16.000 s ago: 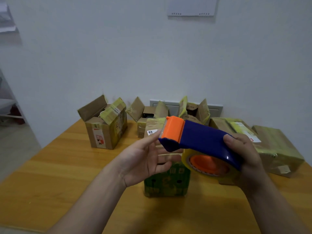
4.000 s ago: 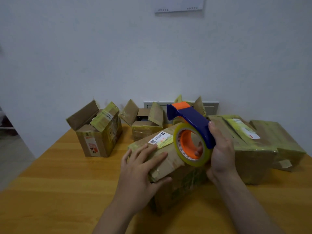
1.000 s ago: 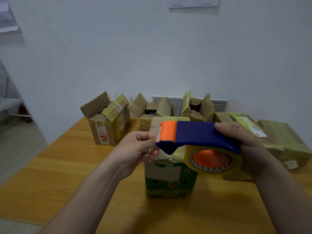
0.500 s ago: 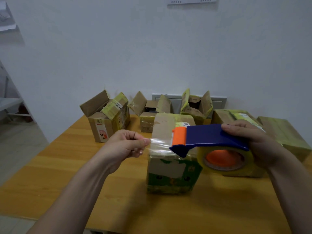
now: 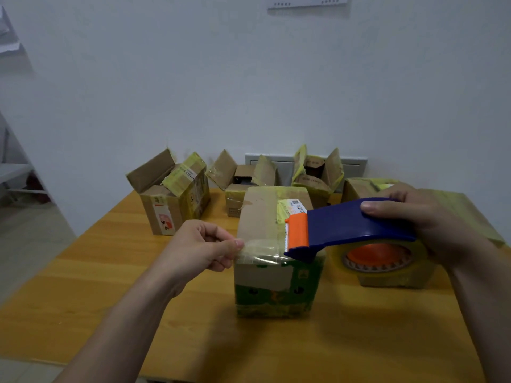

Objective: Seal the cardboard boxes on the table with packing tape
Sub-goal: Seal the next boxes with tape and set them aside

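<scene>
Wooden desk (image 5: 83, 286) against a white wall. Three open cartons stand along the back. The left carton (image 5: 177, 205) has labels on its side. The middle carton (image 5: 240, 183) and the third carton (image 5: 318, 175) stand before a grey wall panel (image 5: 282, 159). A taped carton (image 5: 387, 281) sits at right, mostly behind the right hand and the dispenser, so its outline is hard to follow. A wall sheet (image 5: 307, 1) is cut off by the top edge.

The centre box (image 5: 260, 214) stands mid-desk, flaps down, green print on its near face. The tape dispenser (image 5: 345, 223), blue and orange, hangs over the box's near right top corner and hides it. Clear tape (image 5: 260, 248) runs left from the orange blade end along the near top edge. Contact with the cardboard cannot be told.

Left hand (image 5: 193, 250): thumb and forefinger pinch the tape's free end, and the other fingers (image 5: 213, 233) are curled in. Right hand (image 5: 431, 225): wrapped over the blue handle, palm side hidden. The yellowish roll (image 5: 343, 259) sits beneath.
</scene>
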Demonstrator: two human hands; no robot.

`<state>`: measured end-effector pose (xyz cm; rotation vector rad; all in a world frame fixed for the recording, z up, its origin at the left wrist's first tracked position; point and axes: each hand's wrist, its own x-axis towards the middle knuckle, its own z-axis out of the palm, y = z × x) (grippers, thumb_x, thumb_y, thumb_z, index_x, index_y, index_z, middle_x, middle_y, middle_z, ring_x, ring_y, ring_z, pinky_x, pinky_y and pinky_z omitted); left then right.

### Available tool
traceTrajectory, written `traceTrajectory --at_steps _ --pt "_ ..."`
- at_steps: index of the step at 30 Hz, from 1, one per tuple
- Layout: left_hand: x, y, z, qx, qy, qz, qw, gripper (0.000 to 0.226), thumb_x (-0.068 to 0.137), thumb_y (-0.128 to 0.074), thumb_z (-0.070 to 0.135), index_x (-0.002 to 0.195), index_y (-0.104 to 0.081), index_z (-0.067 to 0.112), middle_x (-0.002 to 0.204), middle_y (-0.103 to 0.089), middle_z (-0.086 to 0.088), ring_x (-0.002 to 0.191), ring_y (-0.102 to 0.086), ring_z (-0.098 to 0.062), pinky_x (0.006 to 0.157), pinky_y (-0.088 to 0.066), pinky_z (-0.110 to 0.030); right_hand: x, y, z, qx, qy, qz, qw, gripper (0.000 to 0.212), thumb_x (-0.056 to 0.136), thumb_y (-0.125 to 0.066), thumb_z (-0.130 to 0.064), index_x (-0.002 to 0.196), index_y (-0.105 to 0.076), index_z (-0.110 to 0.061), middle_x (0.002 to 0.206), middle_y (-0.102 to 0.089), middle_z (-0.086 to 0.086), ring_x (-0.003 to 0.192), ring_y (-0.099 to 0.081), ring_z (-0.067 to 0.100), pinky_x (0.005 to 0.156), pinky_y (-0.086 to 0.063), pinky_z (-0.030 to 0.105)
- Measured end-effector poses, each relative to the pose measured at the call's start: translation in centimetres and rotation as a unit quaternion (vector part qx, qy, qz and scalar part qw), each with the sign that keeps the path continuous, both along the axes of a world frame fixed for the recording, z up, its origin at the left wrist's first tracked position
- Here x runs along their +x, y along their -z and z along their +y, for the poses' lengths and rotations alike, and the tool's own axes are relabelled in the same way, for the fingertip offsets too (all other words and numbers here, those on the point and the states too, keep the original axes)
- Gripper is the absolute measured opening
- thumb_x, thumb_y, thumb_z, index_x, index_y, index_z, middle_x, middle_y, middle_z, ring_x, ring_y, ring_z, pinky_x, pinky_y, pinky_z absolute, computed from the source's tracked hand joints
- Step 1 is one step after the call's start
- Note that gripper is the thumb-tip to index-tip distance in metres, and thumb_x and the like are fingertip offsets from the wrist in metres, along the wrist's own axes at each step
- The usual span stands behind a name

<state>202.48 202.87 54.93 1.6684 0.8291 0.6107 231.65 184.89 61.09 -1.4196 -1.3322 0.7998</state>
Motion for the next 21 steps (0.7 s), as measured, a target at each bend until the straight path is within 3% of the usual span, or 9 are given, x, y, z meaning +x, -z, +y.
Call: traceTrajectory --at_steps 12,21 --pt "0.12 0.59 0.02 0.018 -0.012 0.024 0.999 0.018 0.078 -0.087 0.026 0.078 -0.079 0.009 0.074 -0.076 -0.014 0.064 -0.071 -0.018 0.056 -0.056 -0.022 -0.82 0.16 -0.18 -0.006 -0.021 -0.052 0.998 0.026 0.085 -0.064 -0.036 0.065 -0.078 -0.027 0.058 -0.07 -0.003 0.048 -0.064 0.004 0.049 -0.046 0.011" --pt "-0.18 0.96 0.05 0.021 -0.01 0.031 0.999 0.012 0.08 -0.086 0.025 0.077 -0.08 0.015 0.074 -0.076 -0.014 0.064 -0.071 -0.018 0.057 -0.055 -0.021 -0.73 0.22 0.02 -0.01 -0.024 -0.077 0.997 0.031 0.079 -0.071 -0.052 0.08 -0.08 -0.022 0.071 -0.076 0.006 0.058 -0.071 0.013 0.053 -0.051 0.014"
